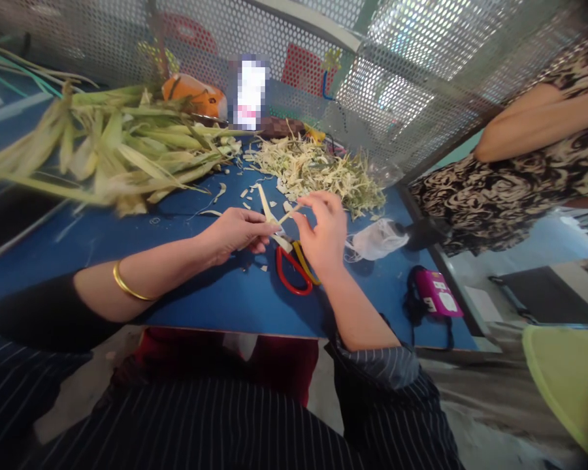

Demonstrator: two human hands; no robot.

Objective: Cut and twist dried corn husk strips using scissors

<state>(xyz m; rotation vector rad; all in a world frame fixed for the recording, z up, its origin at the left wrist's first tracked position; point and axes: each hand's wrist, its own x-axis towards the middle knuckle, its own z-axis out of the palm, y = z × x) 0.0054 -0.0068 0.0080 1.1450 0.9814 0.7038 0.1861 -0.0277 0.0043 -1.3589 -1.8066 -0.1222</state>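
**Pale strip (265,203) pinched above a blue table (210,300)**

Leafy husks (142,143) spread over the table's far left part, within reach of the left hand, probably as uncut stock. An orange packet (192,95) sits behind them near the far edge, and beside it stands a phone (251,94), upright, presumably for easy viewing. The left hand (242,232) grips the pale strip between thumb and fingers near the table's middle, seemingly to steady it. Red-and-yellow-handled scissors (294,273) lie just below, handles toward the near edge, perhaps kept there for quick pick-up. A heap of shreds (308,166) fills the space toward the far edge. The right hand (323,232) pinches a thin strand (290,213) between thumb and forefinger, its end meeting the left fingertips; whether this hand also touches the scissors cannot be told. A white bag (379,240) lies by the right edge, and a magenta device (438,294) rests at the near right corner, where a person (534,124) stands beyond the edge. The device's pale labels are too small to read; the phone's screen is blurred out.
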